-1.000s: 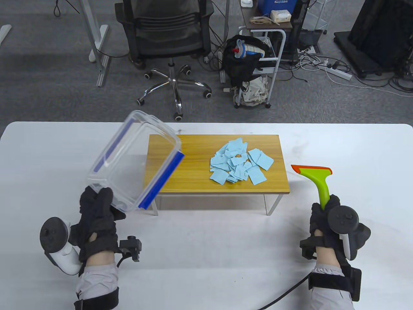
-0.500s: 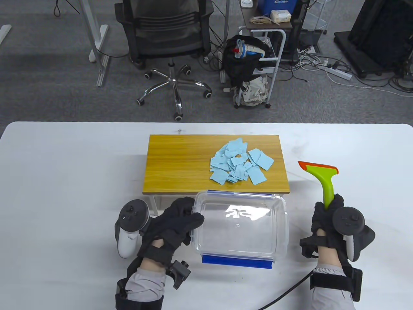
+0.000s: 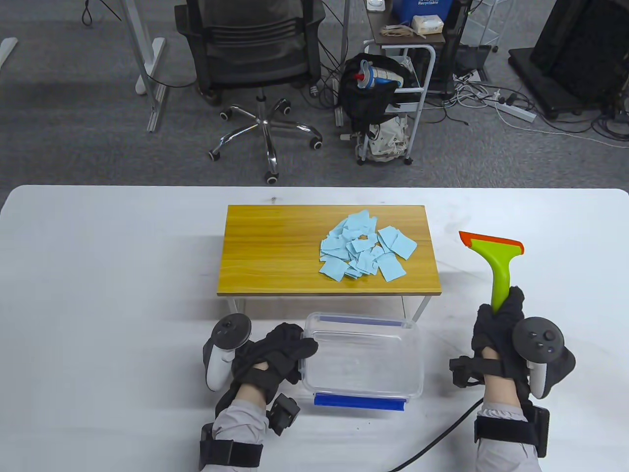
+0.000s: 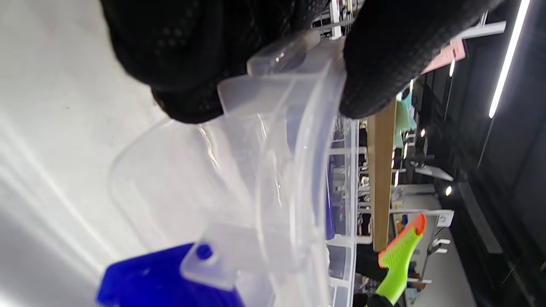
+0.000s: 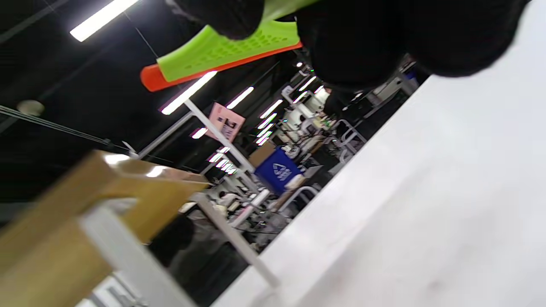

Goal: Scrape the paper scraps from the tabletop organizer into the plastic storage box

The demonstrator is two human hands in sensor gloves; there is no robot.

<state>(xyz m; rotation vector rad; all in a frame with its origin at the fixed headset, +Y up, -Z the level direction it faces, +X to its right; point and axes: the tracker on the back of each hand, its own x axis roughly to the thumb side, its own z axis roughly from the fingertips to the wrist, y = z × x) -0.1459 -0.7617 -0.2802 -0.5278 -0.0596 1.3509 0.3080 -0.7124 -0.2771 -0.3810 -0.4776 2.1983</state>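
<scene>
Left wrist view alone shows left hand (image 4: 273,55) fingers pinching the storage box (image 3: 362,361) rim; right hand (image 3: 501,329), at 3 o'clock, grips the scraper (image 3: 497,263).

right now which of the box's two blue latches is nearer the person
The blue latch on the plastic storage box's front edge, bright and folded outward. The other latch sits on the far side, toward the wooden organizer.

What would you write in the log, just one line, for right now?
left hand: grips plastic box rim, box before organizer | right hand: holds green scraper | blue paper scraps: unscraped
</scene>
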